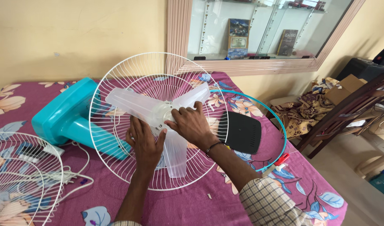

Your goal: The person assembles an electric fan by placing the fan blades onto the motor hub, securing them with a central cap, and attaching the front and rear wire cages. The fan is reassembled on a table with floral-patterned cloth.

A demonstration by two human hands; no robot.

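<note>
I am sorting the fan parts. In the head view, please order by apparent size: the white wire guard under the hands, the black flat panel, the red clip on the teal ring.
1. White wire guard, clearly largest.
2. Black flat panel.
3. Red clip, smallest.

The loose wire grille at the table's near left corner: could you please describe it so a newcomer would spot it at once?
Start at the table with the purple floral cloth and find the turquoise fan body lying on it. Nearer the camera, at the picture's lower left edge, lies the loose white grille over a white cord. Unlike the grille under both hands, it has no blades.
</note>
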